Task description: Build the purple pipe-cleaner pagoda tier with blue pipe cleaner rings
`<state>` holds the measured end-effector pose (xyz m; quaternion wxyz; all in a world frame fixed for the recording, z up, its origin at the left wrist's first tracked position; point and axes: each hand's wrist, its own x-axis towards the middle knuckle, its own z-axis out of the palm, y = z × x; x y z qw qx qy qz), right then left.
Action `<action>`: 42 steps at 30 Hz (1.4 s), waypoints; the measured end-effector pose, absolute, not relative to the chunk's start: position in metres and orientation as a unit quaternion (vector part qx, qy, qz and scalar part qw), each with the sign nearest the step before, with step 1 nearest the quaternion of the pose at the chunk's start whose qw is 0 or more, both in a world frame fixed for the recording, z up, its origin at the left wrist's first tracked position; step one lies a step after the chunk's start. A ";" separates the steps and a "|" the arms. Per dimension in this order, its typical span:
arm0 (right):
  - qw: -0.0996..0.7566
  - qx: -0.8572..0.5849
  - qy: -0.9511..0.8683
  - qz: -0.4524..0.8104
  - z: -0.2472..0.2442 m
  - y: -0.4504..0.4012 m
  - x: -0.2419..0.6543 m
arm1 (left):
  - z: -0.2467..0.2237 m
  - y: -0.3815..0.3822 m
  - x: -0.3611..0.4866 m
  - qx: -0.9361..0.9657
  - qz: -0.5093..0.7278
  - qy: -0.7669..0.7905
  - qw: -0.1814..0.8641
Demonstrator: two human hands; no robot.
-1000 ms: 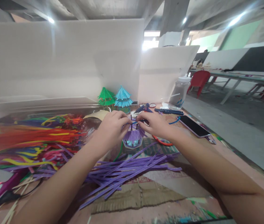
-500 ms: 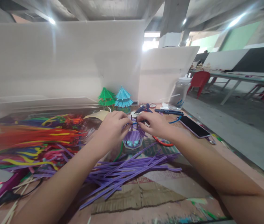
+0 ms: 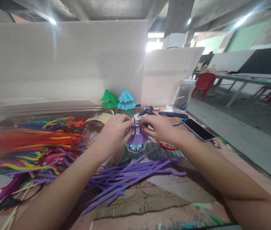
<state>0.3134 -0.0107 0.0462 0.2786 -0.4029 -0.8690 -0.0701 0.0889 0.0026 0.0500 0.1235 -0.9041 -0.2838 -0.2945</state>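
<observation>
A small pavilion model (image 3: pixel 136 139) stands in front of me, with a purple fringed roof, dark upright posts and a pale base. My left hand (image 3: pixel 119 127) is at the left of its posts, thumb and fingertips pinched together. From the right, my right hand (image 3: pixel 158 127) pinches at the same height. Between the fingertips a thin blue pipe cleaner (image 3: pixel 138 126) runs across the posts; a blue length (image 3: pixel 180 123) also shows beyond my right wrist. Whether both are one piece is hidden. Purple pipe cleaners (image 3: pixel 135 174) lie loosely heaped nearer to me.
Multicoloured pipe cleaners (image 3: pixel 34 140) fill the left side. Behind the hands are a green model (image 3: pixel 109 99), a light-blue model (image 3: pixel 126 99) and a glue gun (image 3: pixel 147 111). A utility knife (image 3: pixel 173 114), phone (image 3: pixel 199 130) and clear bottle (image 3: pixel 183 95) lie or stand at right.
</observation>
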 end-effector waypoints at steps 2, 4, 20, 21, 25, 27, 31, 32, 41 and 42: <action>0.282 -0.411 -0.864 -0.068 0.045 -0.010 0.312 | 0.050 0.003 0.089 -0.904 -0.295 -0.284 0.123; 0.288 -0.418 -0.859 -0.068 0.044 -0.010 0.312 | 0.051 0.002 0.089 -0.904 -0.295 -0.286 0.121; 0.372 -0.390 -0.837 -0.091 0.053 -0.026 0.306 | 0.048 -0.013 0.098 -0.873 -0.389 -0.265 0.127; 0.376 -0.390 -0.835 -0.093 0.054 -0.027 0.306 | 0.048 -0.014 0.099 -0.872 -0.393 -0.263 0.127; 0.382 -0.393 -0.832 -0.089 0.055 -0.029 0.305 | 0.048 -0.016 0.100 -0.870 -0.403 -0.255 0.126; 0.381 -0.394 -0.832 -0.086 0.055 -0.029 0.305 | 0.049 -0.016 0.100 -0.871 -0.399 -0.256 0.127; 0.358 -0.395 -0.842 -0.087 0.055 -0.027 0.307 | 0.052 -0.011 0.095 -0.876 -0.379 -0.271 0.126; 0.348 -0.397 -0.845 -0.085 0.055 -0.026 0.307 | 0.053 -0.009 0.093 -0.877 -0.373 -0.277 0.124; 0.347 -0.403 -0.847 -0.012 0.046 -0.009 0.317 | 0.058 0.005 0.081 -0.883 -0.331 -0.311 0.116; 0.351 -0.395 -0.849 -0.006 0.045 -0.008 0.318 | 0.057 0.005 0.081 -0.886 -0.325 -0.310 0.115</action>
